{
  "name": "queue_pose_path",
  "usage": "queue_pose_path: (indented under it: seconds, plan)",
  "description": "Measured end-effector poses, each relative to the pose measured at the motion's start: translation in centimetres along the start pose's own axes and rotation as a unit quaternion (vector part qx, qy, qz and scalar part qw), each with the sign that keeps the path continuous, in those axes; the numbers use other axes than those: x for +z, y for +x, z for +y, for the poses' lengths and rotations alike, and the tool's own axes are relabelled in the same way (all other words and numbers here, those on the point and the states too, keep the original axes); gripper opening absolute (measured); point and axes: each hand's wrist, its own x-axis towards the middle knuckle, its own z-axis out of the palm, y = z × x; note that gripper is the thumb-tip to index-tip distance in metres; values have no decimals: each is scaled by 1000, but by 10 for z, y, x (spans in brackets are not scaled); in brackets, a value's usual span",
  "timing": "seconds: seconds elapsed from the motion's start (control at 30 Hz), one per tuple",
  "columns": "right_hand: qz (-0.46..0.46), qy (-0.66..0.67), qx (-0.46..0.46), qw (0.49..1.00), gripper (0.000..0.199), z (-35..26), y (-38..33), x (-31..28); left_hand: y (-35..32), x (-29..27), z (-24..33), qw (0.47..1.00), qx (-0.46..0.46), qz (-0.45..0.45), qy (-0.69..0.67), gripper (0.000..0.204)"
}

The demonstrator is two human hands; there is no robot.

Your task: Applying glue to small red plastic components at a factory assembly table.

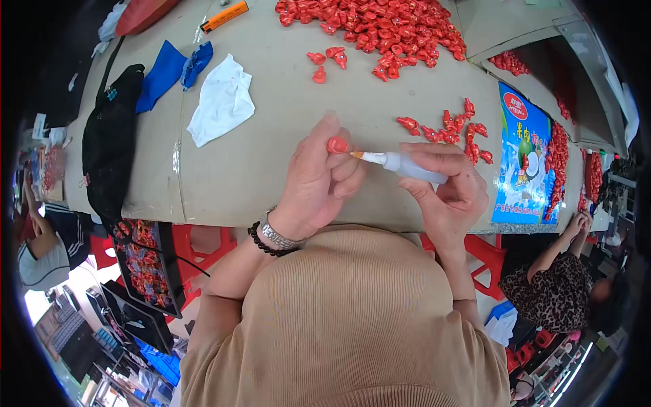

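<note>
Between the fingers of my left hand (317, 178) is a small red plastic piece (337, 144). My right hand (451, 186) grips a translucent squeeze bottle (410, 166) with a white neck and a narrow orange-brown tip. That tip points left and meets or nearly meets the red piece; whether they touch I cannot tell. Right of the bottle lies a small group of similar red pieces (450, 129). A large heap of red pieces (386, 30) covers the far part of the table, with a few loose ones (328, 61) at its near left.
On the left of the tan table (271, 88) lie a white cloth (222, 102), a blue cloth (163, 74) and a black bag-like item (112, 142). An orange marker-like stick (224, 16) rests at the back. A printed blue sheet (525, 159) lies right. Other people sit at both sides.
</note>
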Motion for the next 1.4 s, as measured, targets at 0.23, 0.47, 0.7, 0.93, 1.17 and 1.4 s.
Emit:
queue_pose_path:
  seconds: [0.23, 0.47, 0.7, 0.93, 1.17, 1.4]
  plan:
    - [117, 120, 117, 979, 32, -2, 8, 7, 3, -4, 12, 999, 25, -27, -35, 50]
    - [75, 274, 262, 922, 36, 4, 20, 19, -1, -24, 51, 981, 127, -100, -110, 44]
    - [-24, 200, 279, 939, 31, 13, 30, 38, -8, -42, 72, 972, 187, -97, -106, 45]
    - [-144, -54, 56, 987, 22, 26, 29, 59, -10, -51, 77, 964, 198, -137, -109, 43]
    - [-217, -149, 36, 964, 20, 20, 30, 64, -9, -49, 73, 966, 193, -124, -119, 43]
    - [-146, -80, 105, 980, 17, 27, 30, 61, -8, -40, 68, 977, 167, -78, -111, 45]
